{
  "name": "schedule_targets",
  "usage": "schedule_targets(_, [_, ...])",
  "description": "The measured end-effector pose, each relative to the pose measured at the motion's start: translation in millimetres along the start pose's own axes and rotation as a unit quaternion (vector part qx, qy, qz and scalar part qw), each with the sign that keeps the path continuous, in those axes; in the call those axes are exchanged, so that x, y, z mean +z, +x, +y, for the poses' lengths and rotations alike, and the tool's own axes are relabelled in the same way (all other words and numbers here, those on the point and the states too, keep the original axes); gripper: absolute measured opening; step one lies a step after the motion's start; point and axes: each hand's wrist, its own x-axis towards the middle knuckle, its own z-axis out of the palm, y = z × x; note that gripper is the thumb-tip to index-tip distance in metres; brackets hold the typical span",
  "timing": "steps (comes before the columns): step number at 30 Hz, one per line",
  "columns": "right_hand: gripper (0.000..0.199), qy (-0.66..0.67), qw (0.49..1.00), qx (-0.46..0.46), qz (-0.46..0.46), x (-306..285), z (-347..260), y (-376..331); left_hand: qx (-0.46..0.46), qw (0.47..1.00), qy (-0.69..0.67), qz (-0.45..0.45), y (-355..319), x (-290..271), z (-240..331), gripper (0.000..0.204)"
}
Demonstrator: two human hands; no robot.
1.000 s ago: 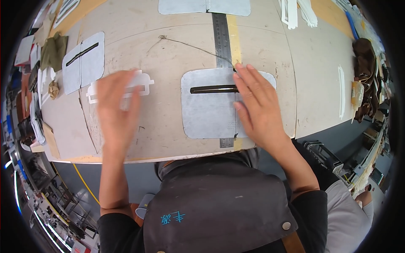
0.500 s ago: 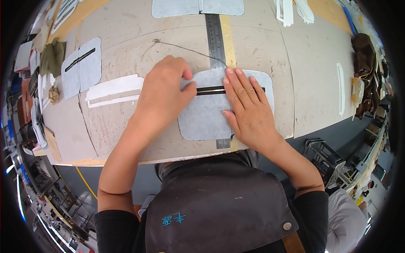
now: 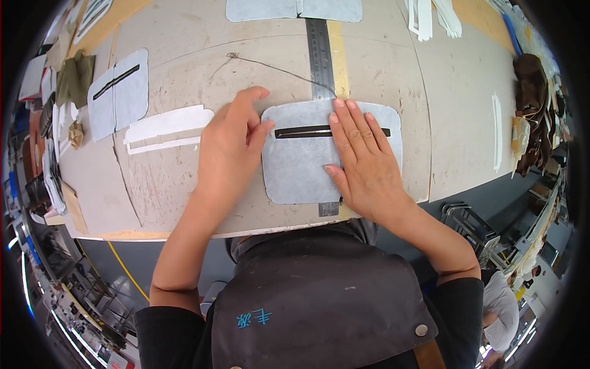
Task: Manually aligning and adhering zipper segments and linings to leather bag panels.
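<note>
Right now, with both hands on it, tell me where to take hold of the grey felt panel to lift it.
Take the grey felt panel at its lower left rounded corner, coming from the table's near edge. It lies flat and thin, so pinch and peel that bare corner. The right hand covers the right half, the left hand touches the left edge, and a steel ruler runs underneath.

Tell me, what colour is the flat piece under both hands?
Light grey panel with a dark slit, seen from the head view.

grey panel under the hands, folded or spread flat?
Spread flat: the grey panel lies in one layer on the table, right hand pressing it, left hand at its edge.
</note>
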Motion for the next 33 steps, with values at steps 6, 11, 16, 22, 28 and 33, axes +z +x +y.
schedule_targets(6, [0.071,0.008,1.000,0.000,0.008,-0.5,-0.1,-1.0,0.234,0.942,0.235,-0.041,-29.2,8.8,-1.2,0.074])
schedule_targets(11, [0.071,0.023,1.000,0.000,0.011,1.9,1.7,-1.7,0.215,0.917,0.316,-0.118,-33.5,6.1,-6.3,0.082])
schedule_targets(16, [0.069,0.026,0.999,0.005,0.025,4.8,-1.4,-0.7,0.250,0.938,0.225,-0.087,-16.2,35.9,21.2,0.078])
schedule_targets(22, [0.066,0.040,0.999,-0.016,0.010,-1.1,14.1,-8.3,0.281,0.935,0.198,-0.084,-13.0,54.5,14.9,0.077])
schedule_targets(28, [0.070,0.016,1.000,0.018,0.017,-8.1,27.3,-22.2,0.272,0.930,0.220,-0.115,-12.2,51.2,18.9,0.085])
schedule_targets(33, [0.073,0.012,1.000,0.023,0.018,-9.7,31.7,-25.4,0.275,0.927,0.228,-0.116,-11.4,52.1,16.7,0.087])
